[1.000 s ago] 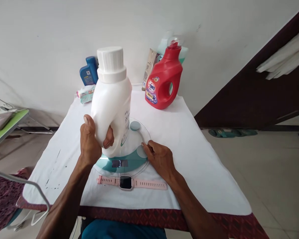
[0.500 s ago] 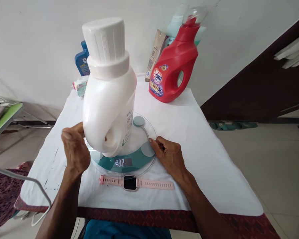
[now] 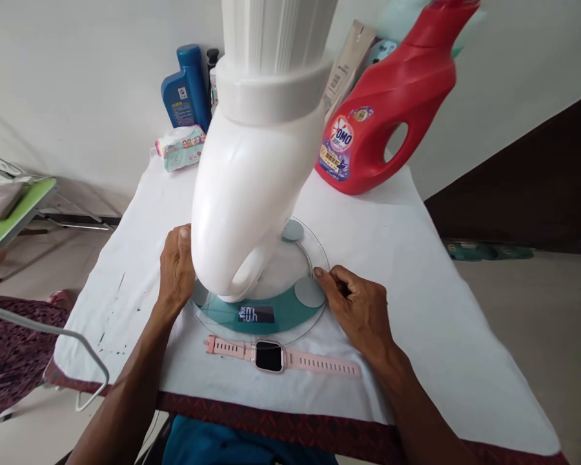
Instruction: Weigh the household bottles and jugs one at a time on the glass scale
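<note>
A big white detergent bottle [image 3: 252, 194] with a ribbed cap stands on a round glass scale [image 3: 223, 314] whose teal front part has a lit display [image 3: 255, 314]. My left hand [image 3: 174, 271] is at the scale's left rim beside the bottle, fingers curled over the edge and partly hidden by the bottle. My right hand [image 3: 363, 310] grips the scale's right rim with bent fingers. A pink smartwatch [image 3: 270, 356] lies flat just in front of the scale.
A white cloth [image 3: 416, 271] covers the table. At the back stand a red OMO bottle [image 3: 392, 110], a blue bottle [image 3: 186, 90], a wipes packet [image 3: 181, 147] and a brown carton [image 3: 346, 64]. At left are a green side table [image 3: 14, 213] and a wire hanger [image 3: 77, 342].
My left hand let go of the white bottle's handle and moved down to the scale's left rim. The bottle now stands alone on the scale. The view has moved closer.
</note>
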`<state>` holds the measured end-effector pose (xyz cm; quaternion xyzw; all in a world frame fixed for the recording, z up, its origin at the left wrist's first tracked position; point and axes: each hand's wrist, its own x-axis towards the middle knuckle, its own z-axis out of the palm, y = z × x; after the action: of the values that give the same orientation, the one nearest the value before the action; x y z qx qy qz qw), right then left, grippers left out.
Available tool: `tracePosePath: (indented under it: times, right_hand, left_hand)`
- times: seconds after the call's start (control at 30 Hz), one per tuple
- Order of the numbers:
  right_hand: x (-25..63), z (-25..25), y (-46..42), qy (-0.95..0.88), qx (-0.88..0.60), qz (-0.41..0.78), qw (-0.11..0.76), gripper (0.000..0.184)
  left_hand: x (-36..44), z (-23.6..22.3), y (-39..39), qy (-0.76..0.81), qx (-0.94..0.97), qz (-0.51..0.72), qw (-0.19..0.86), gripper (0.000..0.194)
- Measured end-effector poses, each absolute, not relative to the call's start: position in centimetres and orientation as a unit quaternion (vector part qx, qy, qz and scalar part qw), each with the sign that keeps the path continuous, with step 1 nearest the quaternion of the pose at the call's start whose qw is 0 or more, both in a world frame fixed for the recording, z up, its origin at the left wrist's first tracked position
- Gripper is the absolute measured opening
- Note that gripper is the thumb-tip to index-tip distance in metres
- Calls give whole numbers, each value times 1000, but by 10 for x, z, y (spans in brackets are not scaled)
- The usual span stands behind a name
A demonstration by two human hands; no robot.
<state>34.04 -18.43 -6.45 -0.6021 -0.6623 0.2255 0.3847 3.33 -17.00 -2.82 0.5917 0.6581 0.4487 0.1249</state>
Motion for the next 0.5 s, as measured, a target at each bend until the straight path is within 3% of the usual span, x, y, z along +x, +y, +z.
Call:
tracePosePath:
  times: [0.5]
  right_hand:
    - [341, -65, -184, -661, -601, 228, 387, 57]
  left_hand:
    - [33, -32, -170, 664, 581, 446, 151, 38]
